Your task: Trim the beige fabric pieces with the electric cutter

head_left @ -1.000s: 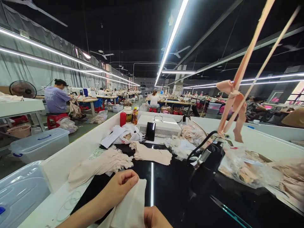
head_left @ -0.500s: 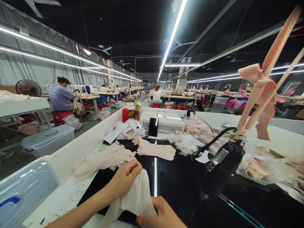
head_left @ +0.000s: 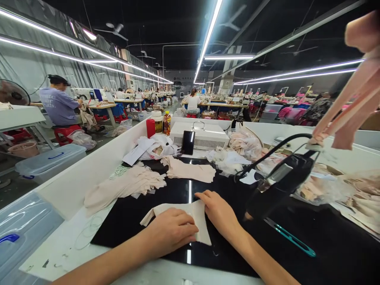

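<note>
A cream fabric piece (head_left: 202, 221) lies on the glossy black board (head_left: 124, 221), its left end bent down into a fold. My left hand (head_left: 172, 229) rests palm down across the middle of the fabric, fingers stretched out and not gripping. At the upper right corner of the same piece, my right hand (head_left: 218, 209) touches the edge with its fingers extended; its thumb is hard to see. Just beyond is a flat stack of cream fabric (head_left: 190, 171). To the left a larger pile of cream pieces (head_left: 124, 184) overlaps the board's edge.
Teal tweezers (head_left: 291, 237) lie on the right. A black device with a cable (head_left: 282, 178) stands near them, pink fabric strips (head_left: 344, 107) hanging above. A phone (head_left: 188, 142) leans against a white metal box (head_left: 202, 136). Bagged fabric (head_left: 326, 188) lies at right; a person (head_left: 59, 101) sits far left.
The fabric, held up between both hands before, now lies on the board. My left hand has flattened onto it; my right hand has moved up to its far corner. The view has shifted.
</note>
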`<act>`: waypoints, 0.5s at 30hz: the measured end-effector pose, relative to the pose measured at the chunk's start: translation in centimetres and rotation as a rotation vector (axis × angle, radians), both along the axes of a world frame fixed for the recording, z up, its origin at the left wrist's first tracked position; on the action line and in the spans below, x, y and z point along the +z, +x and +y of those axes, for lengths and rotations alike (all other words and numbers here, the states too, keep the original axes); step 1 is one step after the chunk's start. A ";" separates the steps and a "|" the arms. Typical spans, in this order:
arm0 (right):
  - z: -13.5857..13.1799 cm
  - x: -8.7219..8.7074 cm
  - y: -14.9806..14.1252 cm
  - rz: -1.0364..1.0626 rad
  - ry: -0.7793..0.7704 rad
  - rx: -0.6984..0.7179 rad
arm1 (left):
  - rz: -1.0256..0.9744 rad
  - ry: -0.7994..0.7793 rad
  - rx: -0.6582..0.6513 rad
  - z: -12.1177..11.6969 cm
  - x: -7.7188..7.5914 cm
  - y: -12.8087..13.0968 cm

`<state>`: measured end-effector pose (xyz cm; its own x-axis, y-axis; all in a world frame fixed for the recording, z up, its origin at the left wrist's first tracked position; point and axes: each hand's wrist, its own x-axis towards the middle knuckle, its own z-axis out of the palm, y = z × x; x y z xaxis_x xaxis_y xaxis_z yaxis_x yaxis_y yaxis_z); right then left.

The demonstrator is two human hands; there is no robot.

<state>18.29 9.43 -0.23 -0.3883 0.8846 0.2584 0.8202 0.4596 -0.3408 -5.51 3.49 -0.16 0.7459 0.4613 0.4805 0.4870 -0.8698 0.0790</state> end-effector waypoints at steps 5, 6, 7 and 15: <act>-0.1 0.1 1.1 -0.160 0.283 -0.010 | -0.017 -0.060 -0.009 -0.5 -0.6 0.0; -0.5 0.1 1.1 -0.176 0.330 0.008 | -0.018 -0.067 -0.011 -0.6 -0.5 0.0; -0.9 0.0 0.9 -0.190 0.369 0.038 | -0.016 -0.072 -0.013 -0.7 -0.4 0.0; -6.1 2.0 0.7 -0.139 0.610 0.271 | -0.036 -0.098 -0.013 -1.8 0.4 -0.3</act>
<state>18.97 3.37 1.75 -0.6412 0.4631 0.6119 0.6665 0.7312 0.1451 -5.76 1.67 0.28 0.7353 0.4974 0.4603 0.4708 -0.8635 0.1809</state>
